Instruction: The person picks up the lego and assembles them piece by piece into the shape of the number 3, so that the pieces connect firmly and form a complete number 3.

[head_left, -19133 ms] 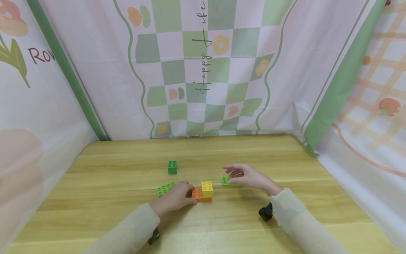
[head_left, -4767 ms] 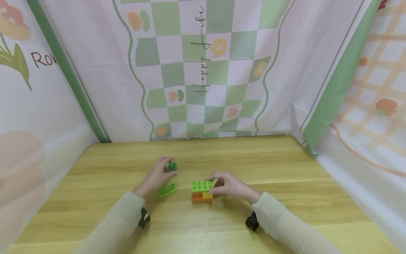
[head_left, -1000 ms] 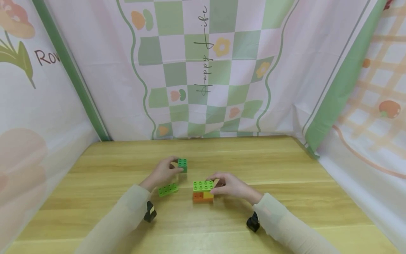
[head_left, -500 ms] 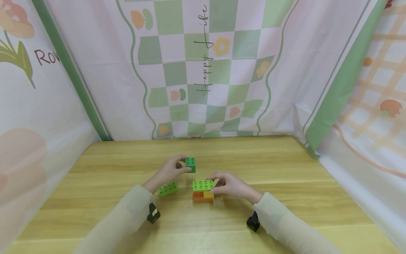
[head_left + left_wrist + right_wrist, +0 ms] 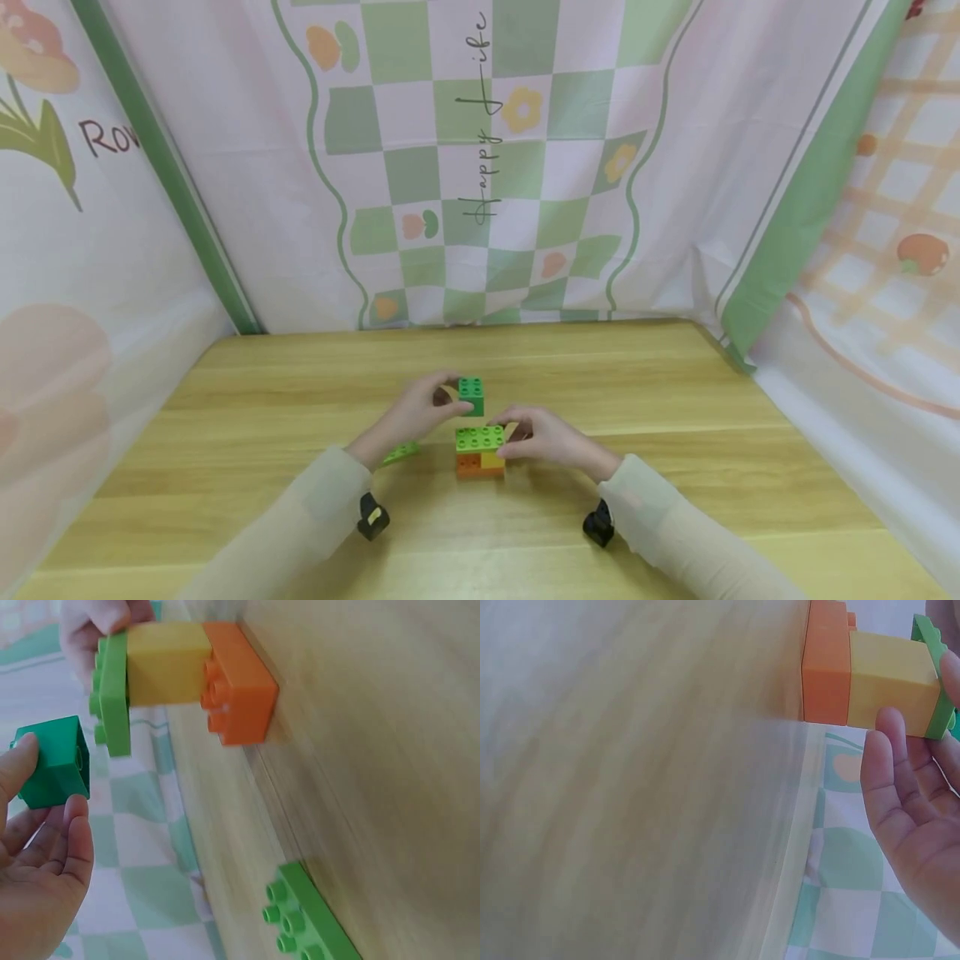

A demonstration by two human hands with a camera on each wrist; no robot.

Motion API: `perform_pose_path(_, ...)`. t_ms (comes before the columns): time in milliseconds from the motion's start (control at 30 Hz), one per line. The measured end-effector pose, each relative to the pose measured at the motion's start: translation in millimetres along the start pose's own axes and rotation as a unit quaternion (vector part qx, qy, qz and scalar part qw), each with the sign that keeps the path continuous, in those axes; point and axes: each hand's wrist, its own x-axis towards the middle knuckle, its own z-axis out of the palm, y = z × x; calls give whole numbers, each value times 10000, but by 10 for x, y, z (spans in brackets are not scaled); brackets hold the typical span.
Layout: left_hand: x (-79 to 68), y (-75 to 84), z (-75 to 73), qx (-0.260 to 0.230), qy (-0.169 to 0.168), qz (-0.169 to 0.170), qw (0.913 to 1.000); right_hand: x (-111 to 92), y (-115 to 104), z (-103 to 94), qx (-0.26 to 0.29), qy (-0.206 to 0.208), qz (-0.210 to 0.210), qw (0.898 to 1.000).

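My left hand (image 5: 412,414) pinches a dark green toy building brick (image 5: 471,400) between thumb and fingers. In the left wrist view this brick (image 5: 56,761) is off the table, with a gap between it and the studs of the stack. The stack has an orange brick (image 5: 469,470) at the bottom, a yellow brick (image 5: 166,664) on its right half and a flat light green brick (image 5: 480,439) on top, overhanging to the left. My right hand (image 5: 551,437) holds the stack's right end, thumb at the light green brick and fingers beside the yellow one (image 5: 892,679).
A second flat light green brick (image 5: 402,452) lies on the wooden table (image 5: 480,550) left of the stack, partly hidden by my left forearm. Patterned cloth (image 5: 480,167) hangs behind the table and along both sides.
Earlier, the light green brick went from the table onto the yellow brick, and my left hand took hold of the dark green brick. Over the last second it carried that brick right, toward the stack.
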Motion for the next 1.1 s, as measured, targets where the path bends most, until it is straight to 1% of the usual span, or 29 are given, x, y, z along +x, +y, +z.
perform_pose_path(100, -10, 46, 42, 14, -10, 275, 9996, 0, 2, 0, -63, 2, -49, 10000)
perform_pose_path(200, -21, 80, 81, -2, -17, 448, 9990, -3, 2, 1, -89, 14, -25, 10000)
perform_pose_path(500, -47, 114, 159, -70, -87, 623, 9980, -6, -6, 3, 41, 1, 2, 10000)
perform_pose_path(633, -64, 117, 191, -142, -98, 632, 9979, -1, -4, 7, 139, -17, -90, 9999)
perform_pose_path(867, -115, 137, 241, -221, -143, 511, 9983, 14, 9, 11, 257, -17, -164, 9995)
perform_pose_path(1100, -136, 108, 273, -152, -145, 599, 9980, 13, 15, 16, 280, -39, -118, 9995)
